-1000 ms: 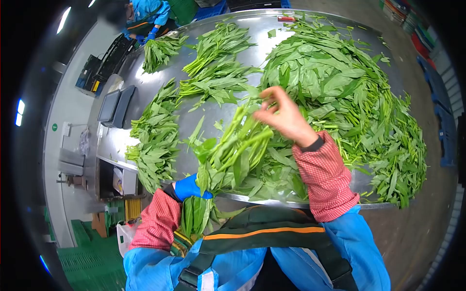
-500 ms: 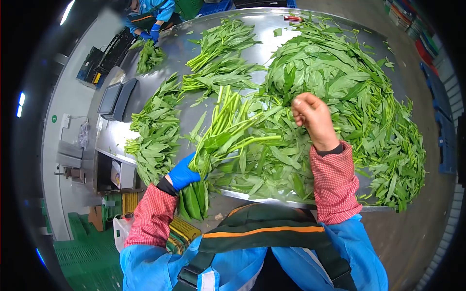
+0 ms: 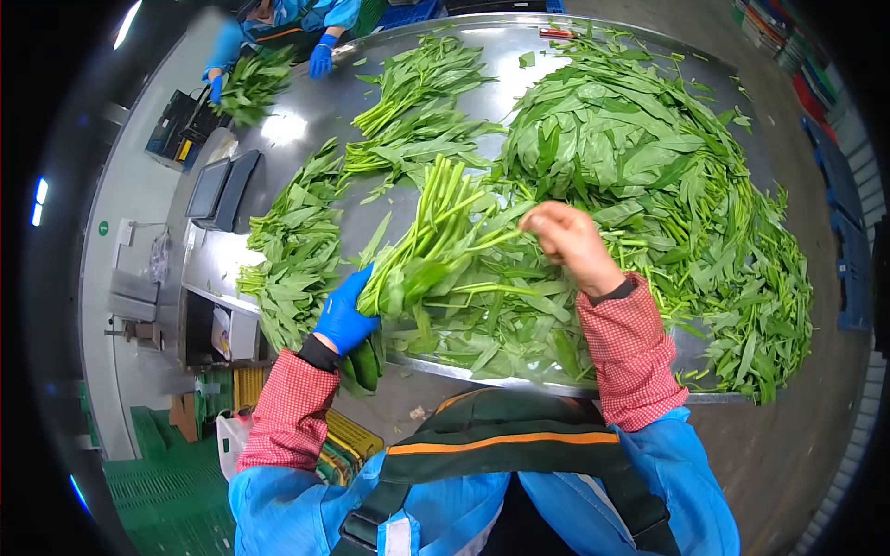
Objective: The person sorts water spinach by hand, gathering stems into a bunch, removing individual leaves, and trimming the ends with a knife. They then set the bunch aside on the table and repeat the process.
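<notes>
Since half a second before, the right hand (image 3: 567, 239) had dropped down and left, closer to the cut ends of the stems, and the bundle of water spinach (image 3: 436, 236) had swung a little steeper. At the far end, a co-worker's bunch (image 3: 243, 85) had come up off the steel table (image 3: 306, 125). The left hand (image 3: 345, 315), in a blue glove, was wrapped tight round the bundle low down, over the near edge of the table. The bundle's long axis ran from lower left to upper right. Its pale cut stem ends fanned out and pointed up and away toward the far side, and its dark leaf end hung below the fist, past the table edge. The right hand, bare, had its fingers drawn together in a loose fist just right of the stem ends. Whether they pinched a stem could not be made out. A large loose heap of greens (image 3: 640, 157) lay behind and right of that hand. Laid-out bunches (image 3: 297, 255) sat left of the bundle, near a dark tilted screen (image 3: 222, 190). A round green wall sign (image 3: 104, 227) was too small to read.
</notes>
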Available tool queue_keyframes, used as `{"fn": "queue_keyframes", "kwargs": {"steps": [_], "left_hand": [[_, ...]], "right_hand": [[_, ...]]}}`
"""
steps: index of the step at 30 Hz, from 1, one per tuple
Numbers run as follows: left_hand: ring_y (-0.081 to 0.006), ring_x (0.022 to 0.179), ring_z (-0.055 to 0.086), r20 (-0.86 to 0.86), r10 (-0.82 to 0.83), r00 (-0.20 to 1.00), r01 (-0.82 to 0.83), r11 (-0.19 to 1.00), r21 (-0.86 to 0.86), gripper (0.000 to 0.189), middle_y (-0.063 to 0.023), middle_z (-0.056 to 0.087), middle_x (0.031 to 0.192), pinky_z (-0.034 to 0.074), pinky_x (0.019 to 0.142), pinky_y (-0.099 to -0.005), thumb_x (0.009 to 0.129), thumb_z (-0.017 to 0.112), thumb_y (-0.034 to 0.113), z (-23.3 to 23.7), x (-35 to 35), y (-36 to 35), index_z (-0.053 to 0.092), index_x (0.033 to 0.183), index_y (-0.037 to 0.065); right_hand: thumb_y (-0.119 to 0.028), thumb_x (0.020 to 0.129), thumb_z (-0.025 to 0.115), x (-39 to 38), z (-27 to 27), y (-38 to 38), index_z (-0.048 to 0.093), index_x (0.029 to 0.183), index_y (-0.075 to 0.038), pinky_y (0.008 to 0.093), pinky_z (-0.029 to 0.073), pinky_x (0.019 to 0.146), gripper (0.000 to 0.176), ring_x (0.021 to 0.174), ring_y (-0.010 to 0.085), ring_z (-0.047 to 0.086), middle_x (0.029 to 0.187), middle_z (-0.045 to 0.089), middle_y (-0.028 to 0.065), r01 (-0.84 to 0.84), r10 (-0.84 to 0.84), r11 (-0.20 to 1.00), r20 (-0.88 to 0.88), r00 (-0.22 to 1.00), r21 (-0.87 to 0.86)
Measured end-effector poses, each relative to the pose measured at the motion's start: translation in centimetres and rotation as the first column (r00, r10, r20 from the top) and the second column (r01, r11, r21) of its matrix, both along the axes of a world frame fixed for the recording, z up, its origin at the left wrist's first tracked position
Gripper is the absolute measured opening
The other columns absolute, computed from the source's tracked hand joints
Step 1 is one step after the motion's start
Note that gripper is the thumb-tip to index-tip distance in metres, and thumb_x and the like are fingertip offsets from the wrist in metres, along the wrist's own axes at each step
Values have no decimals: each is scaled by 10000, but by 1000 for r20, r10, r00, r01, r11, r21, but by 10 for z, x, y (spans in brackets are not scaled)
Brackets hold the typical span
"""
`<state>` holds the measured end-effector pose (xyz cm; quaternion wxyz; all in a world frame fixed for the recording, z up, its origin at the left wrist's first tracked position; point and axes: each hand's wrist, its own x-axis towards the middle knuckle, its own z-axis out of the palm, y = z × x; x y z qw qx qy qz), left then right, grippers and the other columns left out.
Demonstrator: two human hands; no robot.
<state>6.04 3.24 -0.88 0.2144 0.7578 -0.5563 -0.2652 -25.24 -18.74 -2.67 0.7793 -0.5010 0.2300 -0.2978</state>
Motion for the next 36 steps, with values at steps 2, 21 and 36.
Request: {"fn": "queue_keyframes", "kwargs": {"steps": [2,21,36], "left_hand": [[-233,1150,557,53,7,999,-6,1000,-10,751,-141,570,1256,425,981,-331,646,653,-62,0,-2,0,436,1359,28],[-365,1035,583,296,-20,955,103,959,-266,677,-197,581,1154,477,857,-377,730,665,39,-2,-19,-13,443,1367,89],[-350,1062,575,229,-4,973,65,963,-261,688,-184,578,1166,465,890,-369,717,663,18,-2,-19,-1,443,1365,88]], "right_hand": [[-179,957,496,-13,8,-9,591,965,5,195,265,421,207,465,32,305,561,348,-77,93,-128,983,228,965,158],[-313,934,483,-21,-10,-14,494,767,-107,194,240,395,266,440,27,260,560,335,-81,-100,30,976,337,941,195],[-200,890,481,-31,-57,-4,592,890,-44,301,463,598,192,680,172,552,766,593,73,-406,-17,802,696,718,439]]}}
